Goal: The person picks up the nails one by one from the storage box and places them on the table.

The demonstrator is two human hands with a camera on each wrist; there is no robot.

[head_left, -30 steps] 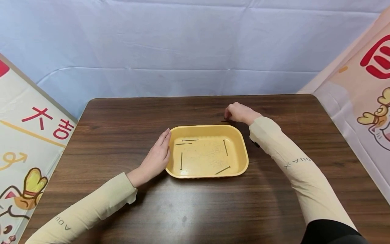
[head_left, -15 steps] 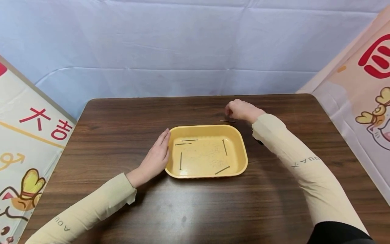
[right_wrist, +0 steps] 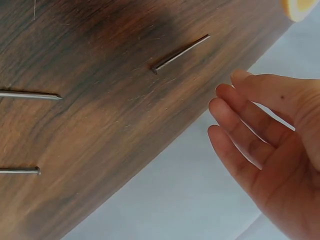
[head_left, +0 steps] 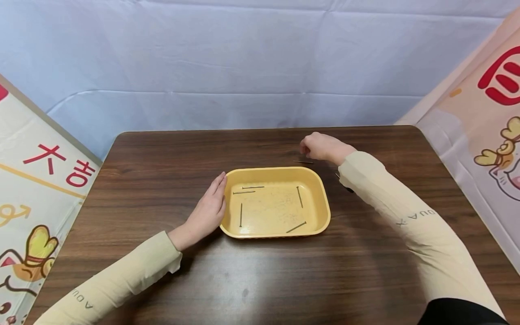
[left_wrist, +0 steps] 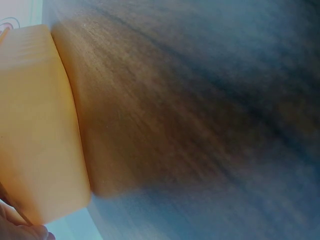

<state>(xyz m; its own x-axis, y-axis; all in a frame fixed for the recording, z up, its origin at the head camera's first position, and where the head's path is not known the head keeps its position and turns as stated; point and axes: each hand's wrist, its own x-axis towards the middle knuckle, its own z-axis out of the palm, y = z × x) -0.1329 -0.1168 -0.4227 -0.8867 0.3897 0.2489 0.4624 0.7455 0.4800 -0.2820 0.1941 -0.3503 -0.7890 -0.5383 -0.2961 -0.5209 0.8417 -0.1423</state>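
My left hand (head_left: 205,212) lies with straight fingers along the left wall of a yellow plastic tray (head_left: 276,235). That tray wall (left_wrist: 45,125) fills the left of the left wrist view, with part of the hand at its lower corner. Several nails lie inside the tray, one upright in the head view (head_left: 241,215) near its left side. Behind the tray, my right hand (head_left: 322,148) hovers just beyond a loose nail (head_left: 303,162) on the table. In the right wrist view, the right hand (right_wrist: 270,120) has relaxed, slightly bent fingers, holding nothing, apart from that nail (right_wrist: 180,54).
Two more nails, an upper one (right_wrist: 30,95) and a lower one (right_wrist: 20,171), lie on the wooden table (head_left: 243,280), partly beside the right sleeve (head_left: 361,174). A pale cloth (head_left: 243,58) hangs behind the table; printed panels stand at left and right.
My right hand has drawn back slightly from the nail behind the tray, leaving it fully in sight on the table. The right forearm has swung rightward. The left hand stays on the tray.
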